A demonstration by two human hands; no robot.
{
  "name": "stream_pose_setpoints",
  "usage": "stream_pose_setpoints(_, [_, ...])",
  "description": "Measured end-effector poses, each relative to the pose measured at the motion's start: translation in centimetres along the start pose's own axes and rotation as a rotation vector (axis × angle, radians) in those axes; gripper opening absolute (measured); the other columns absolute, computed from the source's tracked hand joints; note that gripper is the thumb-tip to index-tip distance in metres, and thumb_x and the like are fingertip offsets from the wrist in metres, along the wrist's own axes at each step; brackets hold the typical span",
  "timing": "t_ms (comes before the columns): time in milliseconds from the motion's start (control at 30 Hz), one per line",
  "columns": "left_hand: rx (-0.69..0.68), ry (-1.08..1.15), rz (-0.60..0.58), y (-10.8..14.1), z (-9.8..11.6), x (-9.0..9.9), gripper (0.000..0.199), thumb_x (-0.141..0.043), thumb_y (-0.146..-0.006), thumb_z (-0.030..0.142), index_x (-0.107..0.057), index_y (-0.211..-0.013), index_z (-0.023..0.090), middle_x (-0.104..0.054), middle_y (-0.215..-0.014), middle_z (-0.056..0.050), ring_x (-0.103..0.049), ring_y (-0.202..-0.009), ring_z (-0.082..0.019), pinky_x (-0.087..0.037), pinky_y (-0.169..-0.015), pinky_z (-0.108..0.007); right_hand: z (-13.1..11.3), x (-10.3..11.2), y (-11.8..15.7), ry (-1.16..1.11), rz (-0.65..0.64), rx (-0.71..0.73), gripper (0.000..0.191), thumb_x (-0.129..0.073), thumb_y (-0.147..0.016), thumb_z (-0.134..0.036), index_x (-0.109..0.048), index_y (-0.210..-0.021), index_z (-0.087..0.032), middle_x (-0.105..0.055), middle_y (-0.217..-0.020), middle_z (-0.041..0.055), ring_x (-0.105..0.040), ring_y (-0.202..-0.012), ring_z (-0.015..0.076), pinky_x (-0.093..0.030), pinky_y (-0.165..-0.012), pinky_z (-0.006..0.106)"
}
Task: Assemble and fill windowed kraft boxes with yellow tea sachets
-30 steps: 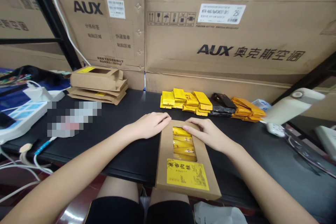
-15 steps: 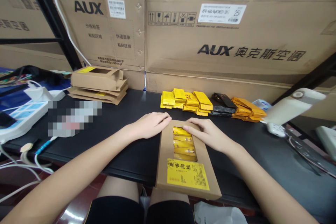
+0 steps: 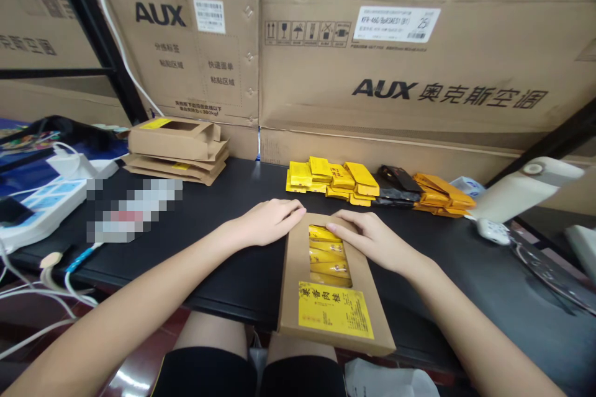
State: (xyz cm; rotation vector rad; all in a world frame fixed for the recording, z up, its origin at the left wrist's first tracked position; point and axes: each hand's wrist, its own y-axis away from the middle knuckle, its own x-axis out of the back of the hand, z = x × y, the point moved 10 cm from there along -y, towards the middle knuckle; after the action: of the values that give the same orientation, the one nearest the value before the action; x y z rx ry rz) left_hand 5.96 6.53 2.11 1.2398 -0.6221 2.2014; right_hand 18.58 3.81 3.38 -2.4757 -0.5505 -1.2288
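A flat brown cardboard box point(image 3: 294, 279) with a window and a yellow label point(image 3: 333, 310) lies in front of me, its near end past the table's edge. Through the window show several yellow sachets point(image 3: 328, 251). My left hand point(image 3: 274, 222) is closed at the box's far left corner, its fingertips out of sight behind the far end. On the far right side, my right hand point(image 3: 365, 234) grips the box, thumb on top by the window and fingers partly hidden. Just beyond the hands sit stacked yellow packets point(image 3: 331, 178).
Black packets point(image 3: 398, 186) and orange packets point(image 3: 442, 193) continue the row rightward, near a white bottle point(image 3: 521, 189). More cardboard boxes point(image 3: 174, 147) are piled at back left. A power strip point(image 3: 51, 201) with cables is at left. Large cartons point(image 3: 410, 56) stand behind the black table point(image 3: 223, 211).
The whole view has shifted very slightly. Both hands and the box keep the same positions relative to each other.
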Motion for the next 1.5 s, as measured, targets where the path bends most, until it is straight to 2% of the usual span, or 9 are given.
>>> stream_pose_setpoints(367, [0.008, -0.009, -0.005, -0.01, -0.01, -0.03, 0.045, -0.023, -0.099, 0.045, -0.059, -0.109, 0.021, -0.067, -0.115, -0.008, -0.064, -0.103, -0.025, -0.047, -0.089, -0.039, -0.46, 0.28, 0.48, 0.035, 0.007, -0.006, 0.040, -0.044, -0.094, -0.053, -0.069, -0.095, -0.021, -0.072, -0.082, 0.0052, -0.064, -0.072, 0.0213, -0.048, -0.067, 0.032])
stream_pose_setpoints(533, [0.016, -0.017, -0.010, 0.05, 0.01, -0.07, 0.044, -0.023, -0.100, 0.044, -0.058, -0.111, 0.021, -0.067, -0.116, -0.008, -0.063, -0.106, -0.026, -0.047, -0.091, -0.039, -0.67, 0.30, 0.57, 0.033, 0.003, 0.010, 0.042, -0.044, -0.094, -0.053, -0.069, -0.102, -0.021, -0.073, -0.083, 0.0062, -0.065, -0.074, 0.0227, -0.049, -0.070, 0.034])
stream_pose_setpoints(967, [0.013, -0.015, -0.010, 0.11, 0.02, 0.00, 0.045, -0.022, -0.099, 0.045, -0.059, -0.110, 0.022, -0.067, -0.116, -0.008, -0.064, -0.105, -0.026, -0.047, -0.090, -0.039, -0.29, 0.00, 0.26, 0.011, -0.012, 0.008, 0.041, -0.045, -0.095, -0.052, -0.068, -0.102, -0.019, -0.073, -0.090, 0.0060, -0.066, -0.079, 0.0212, -0.048, -0.072, 0.032])
stream_pose_setpoints(1500, [0.006, -0.010, -0.007, 0.04, -0.08, -0.06, 0.044, -0.022, -0.099, 0.045, -0.059, -0.110, 0.022, -0.067, -0.115, -0.007, -0.064, -0.105, -0.026, -0.047, -0.090, -0.040, 0.11, -0.21, -0.08, 0.000, -0.015, -0.001, 0.039, -0.045, -0.095, -0.051, -0.067, -0.100, -0.018, -0.072, -0.090, 0.0052, -0.064, -0.079, 0.0203, -0.046, -0.070, 0.032])
